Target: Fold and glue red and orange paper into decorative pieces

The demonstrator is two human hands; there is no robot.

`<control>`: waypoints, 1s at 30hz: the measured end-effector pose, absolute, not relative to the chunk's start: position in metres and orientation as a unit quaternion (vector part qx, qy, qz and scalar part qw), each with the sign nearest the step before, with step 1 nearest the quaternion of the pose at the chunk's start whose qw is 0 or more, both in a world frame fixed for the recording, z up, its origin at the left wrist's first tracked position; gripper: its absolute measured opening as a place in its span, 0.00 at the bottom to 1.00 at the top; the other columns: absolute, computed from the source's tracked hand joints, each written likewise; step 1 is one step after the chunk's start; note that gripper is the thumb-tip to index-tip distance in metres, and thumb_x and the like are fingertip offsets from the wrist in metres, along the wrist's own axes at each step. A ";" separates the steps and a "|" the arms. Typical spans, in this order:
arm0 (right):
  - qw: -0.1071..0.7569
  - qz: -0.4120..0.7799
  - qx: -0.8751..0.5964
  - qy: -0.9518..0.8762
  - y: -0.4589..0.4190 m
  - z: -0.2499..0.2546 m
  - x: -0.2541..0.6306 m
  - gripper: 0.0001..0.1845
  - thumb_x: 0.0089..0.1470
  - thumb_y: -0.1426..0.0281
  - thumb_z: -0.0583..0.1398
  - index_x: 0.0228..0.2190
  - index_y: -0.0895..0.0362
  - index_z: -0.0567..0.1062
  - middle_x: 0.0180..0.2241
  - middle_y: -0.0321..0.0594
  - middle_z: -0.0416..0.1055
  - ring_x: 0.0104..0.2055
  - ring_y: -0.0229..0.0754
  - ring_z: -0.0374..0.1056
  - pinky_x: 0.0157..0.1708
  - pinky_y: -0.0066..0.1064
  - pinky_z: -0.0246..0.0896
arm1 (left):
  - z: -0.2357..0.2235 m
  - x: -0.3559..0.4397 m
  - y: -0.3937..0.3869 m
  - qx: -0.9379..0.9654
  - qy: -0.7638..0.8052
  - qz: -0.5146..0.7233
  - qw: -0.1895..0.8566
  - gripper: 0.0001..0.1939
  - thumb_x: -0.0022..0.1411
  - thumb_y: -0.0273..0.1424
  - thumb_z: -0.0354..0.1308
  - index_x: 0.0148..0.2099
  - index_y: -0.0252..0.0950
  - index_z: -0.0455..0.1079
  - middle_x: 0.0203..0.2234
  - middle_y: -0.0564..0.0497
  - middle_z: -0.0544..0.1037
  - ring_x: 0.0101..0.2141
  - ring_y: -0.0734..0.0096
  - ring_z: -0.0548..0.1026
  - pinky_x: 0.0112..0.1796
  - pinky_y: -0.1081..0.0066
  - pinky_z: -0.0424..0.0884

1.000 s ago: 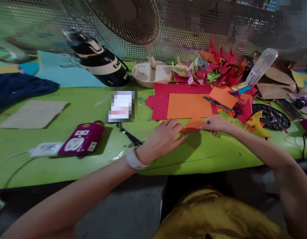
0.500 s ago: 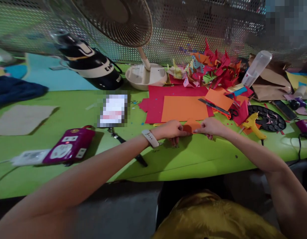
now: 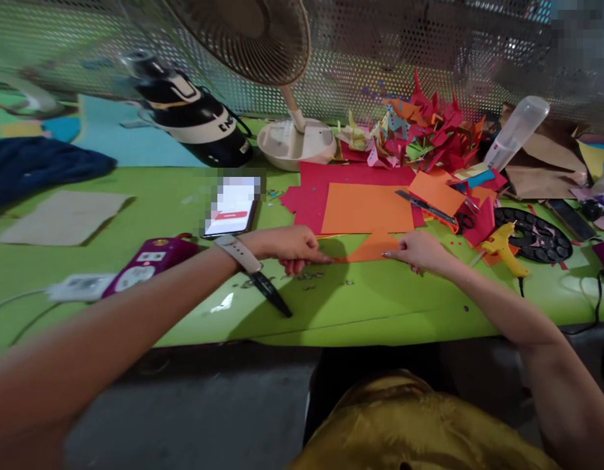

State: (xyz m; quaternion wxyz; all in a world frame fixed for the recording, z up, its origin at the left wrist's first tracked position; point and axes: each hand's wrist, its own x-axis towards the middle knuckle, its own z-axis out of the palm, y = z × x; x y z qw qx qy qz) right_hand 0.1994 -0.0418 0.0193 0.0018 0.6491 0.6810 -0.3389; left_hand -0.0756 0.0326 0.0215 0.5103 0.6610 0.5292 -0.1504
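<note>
A folded piece of orange paper (image 3: 368,249), triangular in outline, lies flat on the green tabletop between my hands. My left hand (image 3: 298,249) has its index finger stretched out to the paper's left corner, the other fingers curled in and empty; a pale watch is on that wrist. With its fingers curled and the index fingertip on the paper's right part, my right hand (image 3: 422,251) holds it down. Just behind lies a larger orange sheet (image 3: 365,209) on red paper (image 3: 312,189). A utility knife (image 3: 426,209) rests across the sheet's right edge.
A phone (image 3: 236,205) with a lit screen and a purple power strip (image 3: 155,261) lie left. Behind stand a black bottle (image 3: 204,127), a fan (image 3: 297,145) and a pile of folded paper (image 3: 424,134). Right are a yellow glue gun (image 3: 506,248) and a black round tray (image 3: 537,235).
My left hand has slid left, away from my right hand, along the orange paper's near edge. More of the paper shows between them. The view has shifted slightly.
</note>
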 end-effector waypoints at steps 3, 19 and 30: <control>-0.018 -0.271 0.643 0.716 -0.043 0.021 0.199 0.25 0.58 0.51 0.61 0.20 0.56 0.69 0.16 0.33 0.69 0.21 0.35 0.66 0.25 0.28 0.54 | 0.034 -0.080 0.034 0.671 0.551 -0.102 0.486 0.25 0.45 0.47 0.71 0.14 0.37 0.65 0.10 0.48 0.71 0.12 0.70 0.69 0.17 0.74 0.62; -0.249 -0.294 0.612 0.690 -0.039 0.020 0.215 0.12 0.53 0.63 0.66 0.25 0.57 0.72 0.21 0.32 0.68 0.23 0.32 0.60 0.25 0.27 0.50 | 0.038 -0.024 0.007 0.653 0.455 0.442 0.413 0.23 0.60 0.48 0.60 0.22 0.37 0.66 0.13 0.53 0.72 0.15 0.77 0.71 0.18 0.78 0.66; -0.303 -0.210 0.567 0.737 -0.056 0.007 0.202 0.20 0.62 0.55 0.55 0.31 0.58 0.77 0.23 0.36 0.72 0.22 0.34 0.63 0.24 0.27 0.59 | -0.005 0.002 -0.004 0.511 0.400 0.334 0.684 0.23 0.50 0.50 0.68 0.33 0.34 0.73 0.29 0.52 0.79 0.32 0.71 0.77 0.40 0.68 0.77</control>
